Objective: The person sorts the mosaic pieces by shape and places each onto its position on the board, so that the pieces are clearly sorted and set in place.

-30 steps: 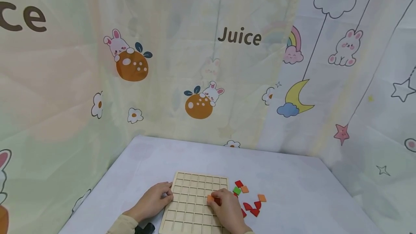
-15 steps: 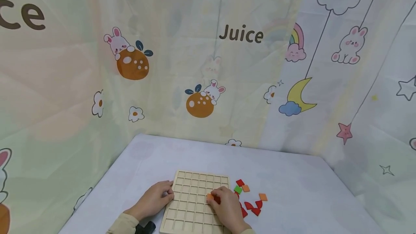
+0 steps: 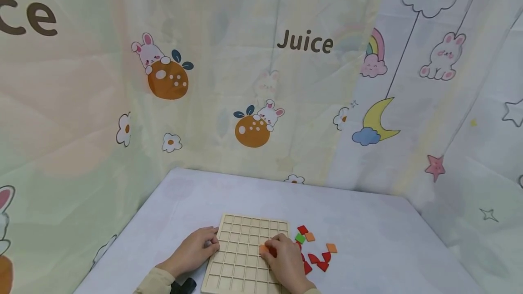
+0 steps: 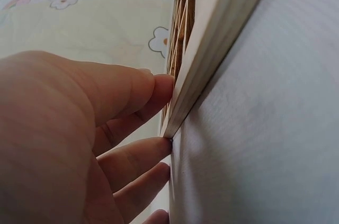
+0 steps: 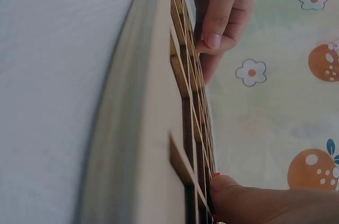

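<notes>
A pale wooden grid board (image 3: 238, 257) lies on the table. My left hand (image 3: 195, 249) rests at its left edge; in the left wrist view its fingertips (image 4: 161, 89) are right at the board's side, the fingers loosely bent. Over the board's right part, my right hand (image 3: 289, 260) pinches a small red tile (image 3: 273, 252), mostly hidden by the fingers. An orange tile (image 3: 263, 249) shows just left of those fingertips, on the grid. In the right wrist view, a sliver of red shows at the thumb (image 5: 225, 186).
Right of the board lie several loose pieces: a green tile (image 3: 300, 238), orange tiles (image 3: 332, 248) and red pieces (image 3: 323, 266), some rounded. A black object (image 3: 185, 286) sits by the left wrist. A printed curtain (image 3: 212, 80) hangs behind the white table (image 3: 367, 230).
The head view has shifted slightly. Both hands stay nearly still, with the right hand's fingertips keeping their place beside the orange tile.
</notes>
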A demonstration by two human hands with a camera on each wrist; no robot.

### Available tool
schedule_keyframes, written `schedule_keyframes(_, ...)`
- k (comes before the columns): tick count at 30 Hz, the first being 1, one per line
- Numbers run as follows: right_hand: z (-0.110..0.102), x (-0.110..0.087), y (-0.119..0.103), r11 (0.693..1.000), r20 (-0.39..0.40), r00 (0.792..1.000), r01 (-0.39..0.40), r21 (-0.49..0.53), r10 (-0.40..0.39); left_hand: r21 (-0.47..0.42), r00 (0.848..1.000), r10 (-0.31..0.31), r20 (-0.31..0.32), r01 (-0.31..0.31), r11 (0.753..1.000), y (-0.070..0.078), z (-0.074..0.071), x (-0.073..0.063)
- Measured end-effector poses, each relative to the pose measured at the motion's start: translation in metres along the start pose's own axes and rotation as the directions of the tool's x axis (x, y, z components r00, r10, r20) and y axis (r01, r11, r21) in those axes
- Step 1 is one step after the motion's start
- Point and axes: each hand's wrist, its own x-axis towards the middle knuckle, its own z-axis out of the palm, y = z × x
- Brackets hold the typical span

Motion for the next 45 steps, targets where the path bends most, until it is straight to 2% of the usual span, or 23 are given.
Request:
schedule_keyframes(5,0.0,0.002,-0.001,1.0,-0.016,1.0,-0.004,-0.006,0.004,0.005,1.0,0.001,-0.013,-0.001,1.0,0.004,-0.002,0.0)
schedule_keyframes(21,-0.002,-0.002,0.001,0.999,0.065,0.997,-0.031,0.033,0.029,-0.019,1.0,0.008,0.014,-0.008,1.0,0.004,0.0,-0.001)
schedule_keyframes(33,-0.004,-0.002,0.001,0.999,0.065,0.997,-0.043,0.032,0.041,-0.012,1.0,0.0,0.008,0.0,1.0,0.005,0.0,-0.002)
schedule_keyframes(39,-0.005,-0.002,0.002,0.998,0.038,0.998,-0.055,0.039,0.053,-0.002,1.0,-0.001,0.001,0.001,1.0,0.005,0.001,-0.001)
schedule_keyframes(45,-0.01,-0.001,0.011,0.994,-0.038,0.996,-0.079,0.073,0.082,0.003,1.0,0.002,-0.003,-0.002,1.0,0.005,0.0,-0.002)
